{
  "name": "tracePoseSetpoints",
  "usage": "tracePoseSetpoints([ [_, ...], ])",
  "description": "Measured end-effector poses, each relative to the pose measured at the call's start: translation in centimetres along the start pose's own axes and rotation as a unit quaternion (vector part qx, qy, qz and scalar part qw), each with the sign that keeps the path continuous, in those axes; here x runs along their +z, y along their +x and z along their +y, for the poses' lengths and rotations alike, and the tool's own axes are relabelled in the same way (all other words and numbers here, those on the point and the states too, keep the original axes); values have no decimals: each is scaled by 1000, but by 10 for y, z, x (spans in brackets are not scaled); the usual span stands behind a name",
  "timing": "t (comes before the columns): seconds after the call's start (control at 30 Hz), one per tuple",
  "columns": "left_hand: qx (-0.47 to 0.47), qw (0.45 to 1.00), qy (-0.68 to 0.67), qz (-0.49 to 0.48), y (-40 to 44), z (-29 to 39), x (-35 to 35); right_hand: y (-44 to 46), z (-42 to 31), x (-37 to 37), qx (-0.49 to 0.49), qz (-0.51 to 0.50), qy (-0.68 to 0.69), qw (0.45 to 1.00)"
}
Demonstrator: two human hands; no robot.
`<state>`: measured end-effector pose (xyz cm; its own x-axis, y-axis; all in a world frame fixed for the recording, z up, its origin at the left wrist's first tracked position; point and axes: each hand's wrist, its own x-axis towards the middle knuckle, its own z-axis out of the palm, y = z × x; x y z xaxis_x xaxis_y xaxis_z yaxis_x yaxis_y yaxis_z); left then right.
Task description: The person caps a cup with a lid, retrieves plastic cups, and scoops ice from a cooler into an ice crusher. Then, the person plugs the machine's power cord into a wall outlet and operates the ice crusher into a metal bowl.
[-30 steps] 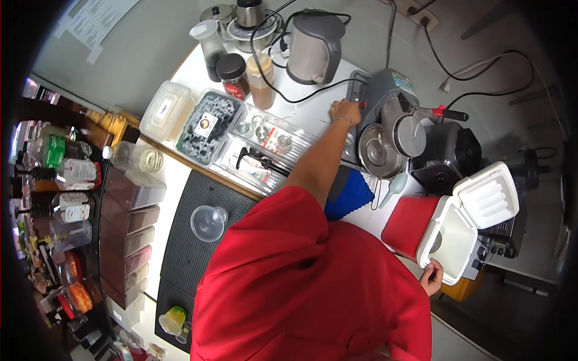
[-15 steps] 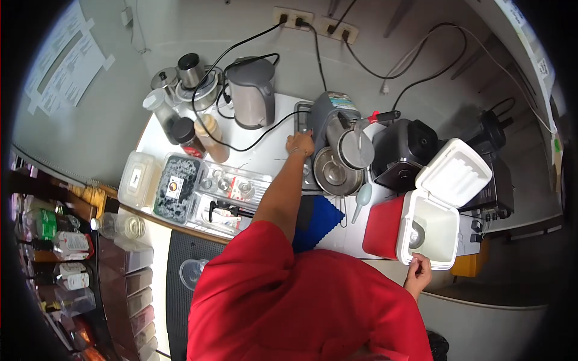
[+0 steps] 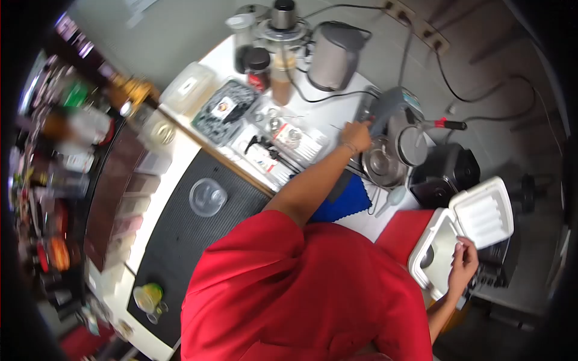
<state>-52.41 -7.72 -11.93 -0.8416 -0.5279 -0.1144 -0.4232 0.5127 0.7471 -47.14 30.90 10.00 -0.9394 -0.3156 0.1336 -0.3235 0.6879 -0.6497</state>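
Observation:
My left hand [image 3: 356, 136] reaches over the counter to the side of a grey appliance [image 3: 388, 111], its fingers bent down and partly hidden. Whatever they grip is too blurred to name. Beside that hand stand a metal strainer bowl [image 3: 383, 165] and a round metal pitcher or sieve [image 3: 412, 146] with a red and black handle [image 3: 447, 124]. My right hand [image 3: 463, 268] is raised at the near side of a red and white cooler box [image 3: 415, 265], close to its open white lid [image 3: 481, 213]. Thumb and fingers look slightly apart, with nothing visible in them. A round metal object [image 3: 427, 257] lies inside the cooler.
An electric kettle [image 3: 340, 57], jars and a black-labelled tub [image 3: 226, 111] stand at the back left. A blue cloth [image 3: 343, 201] lies before my arm. On the black ribbed mat [image 3: 180, 240] are a clear plastic cup [image 3: 208, 197] and a yellow-green cup [image 3: 148, 298]. Cords hang behind.
My view has turned left, showing more of the black mat. My right hand has lifted from the cooler's front rim toward the lid side. The left hand stays by the grey appliance.

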Motion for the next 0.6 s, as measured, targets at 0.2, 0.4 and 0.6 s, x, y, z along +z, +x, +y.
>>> tracePoseSetpoints([
  [0.2, 181, 969, -166, 39, -73, -30, 14, 100, -60, 57, -261, -183, -35, 947],
  [0.4, 82, 976, -199, 22, -216, -87, -22, 202, -55, 78, -430, 18, -69, 900],
  [0.6, -102, 909, -276, 294, -364, -156, -23, 228, -64, 90, -444, -27, -119, 888],
])
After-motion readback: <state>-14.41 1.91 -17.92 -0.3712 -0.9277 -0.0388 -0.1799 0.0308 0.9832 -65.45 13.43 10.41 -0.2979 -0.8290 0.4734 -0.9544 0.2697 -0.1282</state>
